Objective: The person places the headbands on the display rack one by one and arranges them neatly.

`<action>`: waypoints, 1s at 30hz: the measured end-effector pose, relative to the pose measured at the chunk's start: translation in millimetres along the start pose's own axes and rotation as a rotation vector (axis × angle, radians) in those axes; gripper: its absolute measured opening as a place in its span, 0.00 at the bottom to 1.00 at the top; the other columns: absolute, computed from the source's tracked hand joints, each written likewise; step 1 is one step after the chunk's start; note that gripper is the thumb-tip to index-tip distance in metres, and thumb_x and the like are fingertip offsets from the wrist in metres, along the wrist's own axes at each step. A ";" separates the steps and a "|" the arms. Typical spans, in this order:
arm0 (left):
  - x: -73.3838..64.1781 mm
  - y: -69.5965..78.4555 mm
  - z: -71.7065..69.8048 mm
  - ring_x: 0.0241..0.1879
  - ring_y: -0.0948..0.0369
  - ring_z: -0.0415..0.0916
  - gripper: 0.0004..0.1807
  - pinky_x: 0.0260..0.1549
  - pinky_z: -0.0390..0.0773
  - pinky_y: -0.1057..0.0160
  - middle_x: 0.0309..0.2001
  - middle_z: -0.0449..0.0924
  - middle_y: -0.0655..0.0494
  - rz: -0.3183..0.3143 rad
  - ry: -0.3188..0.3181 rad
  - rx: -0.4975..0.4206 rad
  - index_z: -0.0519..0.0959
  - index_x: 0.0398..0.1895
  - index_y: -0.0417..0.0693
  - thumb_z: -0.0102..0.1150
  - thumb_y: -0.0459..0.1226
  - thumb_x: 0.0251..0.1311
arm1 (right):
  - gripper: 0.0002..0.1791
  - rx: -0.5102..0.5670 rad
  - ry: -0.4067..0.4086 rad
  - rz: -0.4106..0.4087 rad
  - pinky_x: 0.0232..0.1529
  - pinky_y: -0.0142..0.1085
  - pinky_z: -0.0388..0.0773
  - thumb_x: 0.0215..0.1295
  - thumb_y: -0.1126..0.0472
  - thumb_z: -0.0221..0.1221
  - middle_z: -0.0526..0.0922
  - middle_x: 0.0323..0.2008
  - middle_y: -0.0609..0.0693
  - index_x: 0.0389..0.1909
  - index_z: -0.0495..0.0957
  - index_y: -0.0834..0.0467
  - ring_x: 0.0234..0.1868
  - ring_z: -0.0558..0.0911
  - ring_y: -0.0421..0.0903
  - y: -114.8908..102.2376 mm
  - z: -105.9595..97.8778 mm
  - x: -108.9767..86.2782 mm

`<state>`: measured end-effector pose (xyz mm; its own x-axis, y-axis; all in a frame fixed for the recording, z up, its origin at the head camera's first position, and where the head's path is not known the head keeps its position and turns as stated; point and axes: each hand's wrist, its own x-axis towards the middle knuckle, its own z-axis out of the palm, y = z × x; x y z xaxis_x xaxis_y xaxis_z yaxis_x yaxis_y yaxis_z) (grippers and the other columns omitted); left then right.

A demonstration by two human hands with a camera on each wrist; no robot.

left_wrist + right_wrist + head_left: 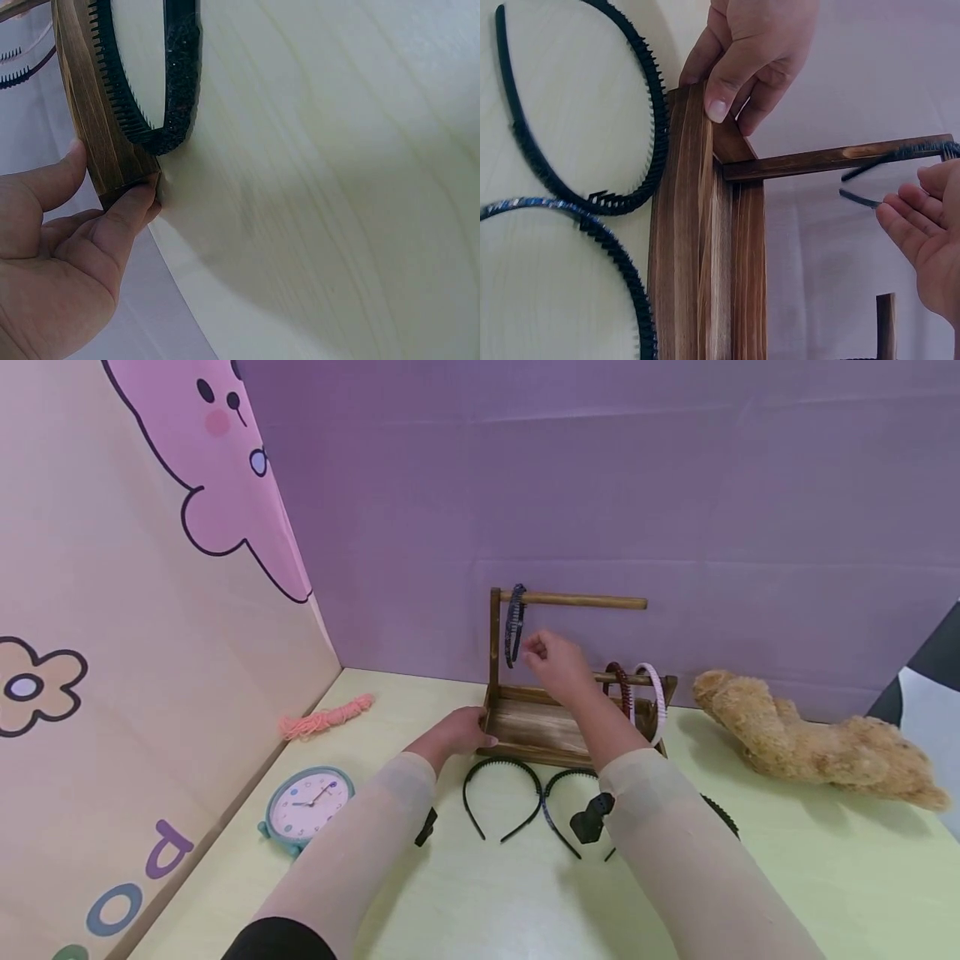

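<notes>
Left hand (pixel 457 732) is gripping the corner of the dark brown wooden headband rack (pixel 534 727) sitting on the pale yellow-green counter (pixel 495 893). Right hand (pixel 557 664) is hovering, fingers (pixel 904 225) loosely curled and holding nothing, right beside the dark blue toothed headband (pixel 514 623) hanging off the top rod.

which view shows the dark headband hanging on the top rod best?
Head view: the dark headband hangs whole over the top rod of the wooden rack, right hand beside it. Right wrist view shows only its ends near the fingers. Left wrist view does not show it clearly.
</notes>
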<state>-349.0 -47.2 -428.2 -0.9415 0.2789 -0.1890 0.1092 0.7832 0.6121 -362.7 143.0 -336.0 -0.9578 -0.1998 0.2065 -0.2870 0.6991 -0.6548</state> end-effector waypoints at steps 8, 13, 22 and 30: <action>1.9 -1.0 0.4 0.72 0.49 0.60 0.39 0.71 0.61 0.51 0.73 0.62 0.44 0.007 -0.001 0.020 0.57 0.75 0.42 0.61 0.44 0.66 | 0.17 -0.035 -0.023 -0.032 0.56 0.49 0.76 0.76 0.53 0.51 0.80 0.53 0.54 0.58 0.73 0.58 0.56 0.77 0.53 2.1 -10.9 -25.3; 1.4 -0.3 0.8 0.74 0.49 0.56 0.39 0.72 0.59 0.52 0.74 0.59 0.45 0.000 -0.007 0.027 0.56 0.76 0.42 0.60 0.43 0.66 | 0.18 -0.060 -0.039 -0.069 0.54 0.49 0.77 0.75 0.49 0.50 0.80 0.50 0.52 0.55 0.75 0.57 0.54 0.78 0.52 6.4 -20.1 -49.0; -1.5 1.8 0.7 0.73 0.49 0.56 0.39 0.71 0.60 0.51 0.74 0.59 0.44 0.008 -0.011 0.023 0.56 0.76 0.42 0.60 0.43 0.67 | 0.17 -0.100 -0.027 -0.087 0.45 0.46 0.78 0.75 0.46 0.51 0.83 0.46 0.50 0.52 0.77 0.52 0.45 0.80 0.49 20.7 -40.1 -99.1; -3.3 2.9 -0.1 0.73 0.48 0.57 0.39 0.71 0.60 0.51 0.74 0.60 0.44 0.007 -0.013 0.011 0.56 0.76 0.42 0.61 0.43 0.66 | 0.20 -0.112 -0.029 -0.001 0.41 0.43 0.77 0.74 0.43 0.50 0.83 0.44 0.52 0.53 0.77 0.53 0.42 0.80 0.49 43.1 -70.1 -134.2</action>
<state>-345.6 -45.9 -425.7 -0.9365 0.2918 -0.1942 0.1198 0.7872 0.6049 -245.5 248.1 -341.0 -0.9581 -0.2189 0.1850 -0.2860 0.7711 -0.5688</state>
